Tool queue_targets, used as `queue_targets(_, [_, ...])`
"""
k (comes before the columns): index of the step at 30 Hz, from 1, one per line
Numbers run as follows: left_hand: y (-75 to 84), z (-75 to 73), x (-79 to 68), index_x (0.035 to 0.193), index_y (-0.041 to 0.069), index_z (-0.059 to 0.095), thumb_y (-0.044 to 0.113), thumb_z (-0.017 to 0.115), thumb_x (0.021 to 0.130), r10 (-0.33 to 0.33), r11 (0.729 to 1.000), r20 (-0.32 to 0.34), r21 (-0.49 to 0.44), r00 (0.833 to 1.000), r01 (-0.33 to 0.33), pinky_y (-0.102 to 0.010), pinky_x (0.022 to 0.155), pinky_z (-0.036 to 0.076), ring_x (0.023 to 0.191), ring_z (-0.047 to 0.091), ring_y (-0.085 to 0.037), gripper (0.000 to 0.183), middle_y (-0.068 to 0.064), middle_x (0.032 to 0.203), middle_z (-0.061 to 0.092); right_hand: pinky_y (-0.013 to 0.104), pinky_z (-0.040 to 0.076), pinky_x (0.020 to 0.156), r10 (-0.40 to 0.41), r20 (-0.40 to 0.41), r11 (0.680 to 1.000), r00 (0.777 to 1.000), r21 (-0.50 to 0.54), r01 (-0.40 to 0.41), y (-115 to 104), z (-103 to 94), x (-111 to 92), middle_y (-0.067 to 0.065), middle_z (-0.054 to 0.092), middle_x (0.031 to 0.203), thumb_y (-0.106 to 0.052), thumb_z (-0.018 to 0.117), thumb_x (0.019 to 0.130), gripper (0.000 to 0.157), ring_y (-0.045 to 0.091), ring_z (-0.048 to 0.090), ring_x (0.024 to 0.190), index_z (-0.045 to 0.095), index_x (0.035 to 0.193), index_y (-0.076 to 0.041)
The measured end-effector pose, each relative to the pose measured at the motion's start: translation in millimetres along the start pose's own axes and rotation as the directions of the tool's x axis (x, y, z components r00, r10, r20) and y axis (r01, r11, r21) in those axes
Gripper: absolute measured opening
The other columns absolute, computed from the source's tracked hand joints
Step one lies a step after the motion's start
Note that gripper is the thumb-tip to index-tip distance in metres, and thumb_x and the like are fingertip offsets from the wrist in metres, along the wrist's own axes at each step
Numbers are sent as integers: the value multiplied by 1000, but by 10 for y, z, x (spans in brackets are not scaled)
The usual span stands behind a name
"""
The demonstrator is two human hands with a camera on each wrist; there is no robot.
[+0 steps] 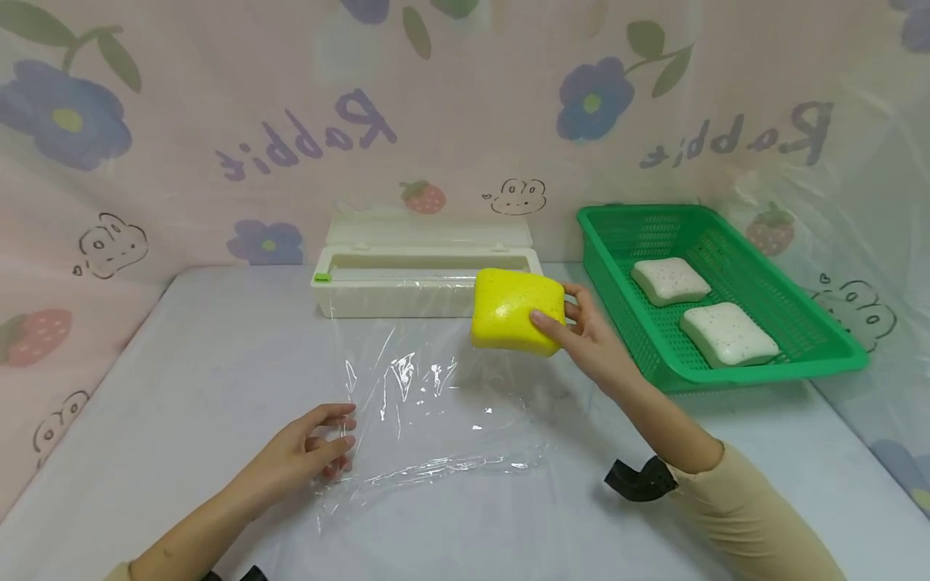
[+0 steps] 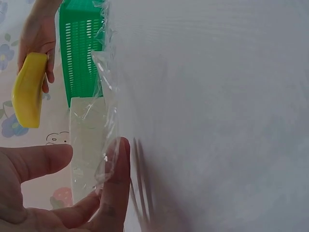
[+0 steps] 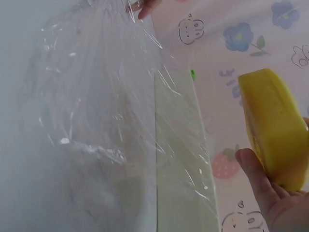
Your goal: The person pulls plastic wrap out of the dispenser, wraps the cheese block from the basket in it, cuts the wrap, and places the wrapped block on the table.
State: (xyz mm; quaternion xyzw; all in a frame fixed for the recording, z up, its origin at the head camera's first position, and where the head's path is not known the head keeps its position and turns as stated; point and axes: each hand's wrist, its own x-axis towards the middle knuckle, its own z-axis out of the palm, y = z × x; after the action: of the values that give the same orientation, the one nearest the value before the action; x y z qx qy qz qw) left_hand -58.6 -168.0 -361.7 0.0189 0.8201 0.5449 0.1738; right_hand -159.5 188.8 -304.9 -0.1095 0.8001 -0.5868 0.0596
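My right hand (image 1: pixel 592 335) grips a yellow speckled, pillow-shaped block (image 1: pixel 512 311) by its right end, thumb on the near face. It holds the block up over the far part of a sheet of clear plastic wrap (image 1: pixel 429 395). The wrap runs toward me from a white wrap dispenser box (image 1: pixel 400 298) with its lid raised. At the sheet's left edge is my left hand (image 1: pixel 308 448), its thumb and fingers apart. In the left wrist view, the wrap (image 2: pixel 108 159) lies against a finger, and the thumb stands away from it.
A green perforated basket (image 1: pixel 748 375) stands at the right. Inside lie two white speckled blocks (image 1: pixel 670 281) of similar shape. A printed curtain (image 1: pixel 450 97) hangs behind the white-covered table (image 1: pixel 218 347). A black band piece (image 1: pixel 639 480) sits by the right sleeve.
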Motion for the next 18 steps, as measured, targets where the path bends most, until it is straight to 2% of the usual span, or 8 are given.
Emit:
queue_targets(7, [-23, 12, -6, 140, 2, 40, 16, 62, 92, 0, 1000, 1, 7, 1000, 0, -24, 65, 52, 75, 62, -15, 55, -20, 131, 51, 29, 54, 86, 22, 111, 1000, 994, -21, -20, 50, 225, 45, 18, 54, 129, -27, 60, 95, 58, 29, 61, 104, 27, 140, -15])
queue_targets(12, [-12, 5, 1, 140, 2, 40, 15, 61, 92, -3, 1000, 3, 2, 1000, 3, -24, 65, 51, 74, 62, -15, 53, -19, 130, 51, 35, 54, 89, 49, 175, 999, 983, -16, -47, 75, 404, 84, 17, 52, 130, -27, 62, 94, 57, 29, 61, 106, 28, 138, -17])
queue_targets(18, [-5, 3, 19, 139, 1, 41, 17, 59, 94, -7, 1000, 0, 4, 1000, 7, -24, 64, 52, 74, 61, -15, 51, -18, 128, 51, 37, 54, 91, 75, 227, 997, 971, -31, -70, 120, 590, 118, 16, 52, 132, -31, 66, 91, 60, 27, 63, 105, 31, 137, -17])
